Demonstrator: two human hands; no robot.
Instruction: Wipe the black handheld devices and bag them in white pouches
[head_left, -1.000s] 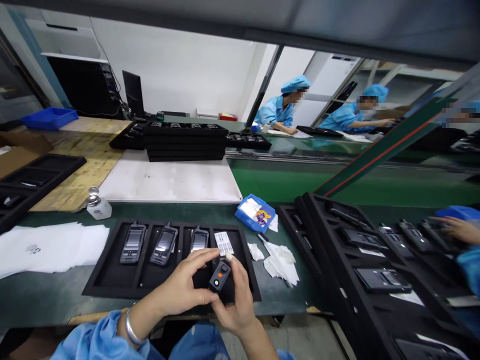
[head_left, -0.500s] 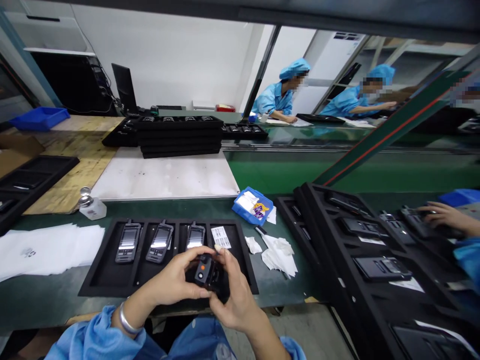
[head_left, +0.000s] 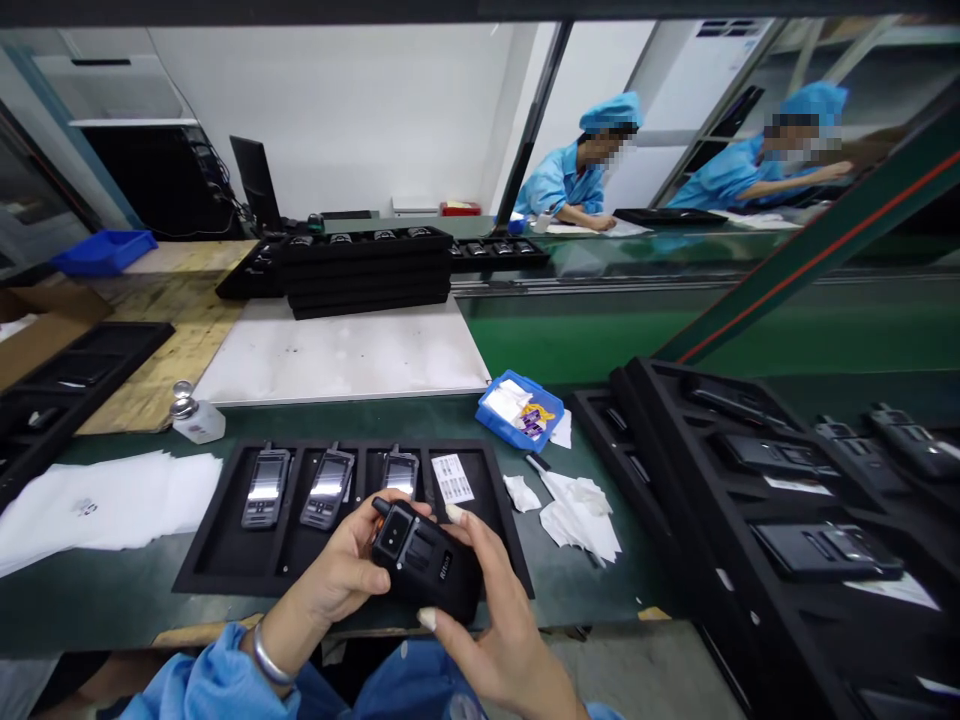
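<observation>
A black handheld two-way radio [head_left: 431, 565] is between my hands, tilted, with its back and clip facing me. My left hand [head_left: 337, 575] grips its antenna end, thumb along the near side. My right hand [head_left: 502, 625] is around the lower end, thumb and forefinger at opposite edges; its other fingers are partly hidden. Just beyond lies a black foam tray [head_left: 225, 560], where three similar radios rest screen up: a left one [head_left: 266, 487], a middle one [head_left: 328, 487] and a right one [head_left: 400, 472] partly covered by my left hand. A white label sheet [head_left: 453, 478] lies in the right compartment.
A bottle with a metal top [head_left: 199, 418] and white sheets [head_left: 112, 500] are to the left. A blue bin [head_left: 521, 410] and crumpled tissues [head_left: 577, 515] sit right of the tray. Larger trays of radios [head_left: 825, 550] stand at the right. Two co-workers [head_left: 574, 180] sit across the line.
The radio has turned from its end facing me to its back facing me. My hands have shifted around it. The other person's hand at the right has left the view.
</observation>
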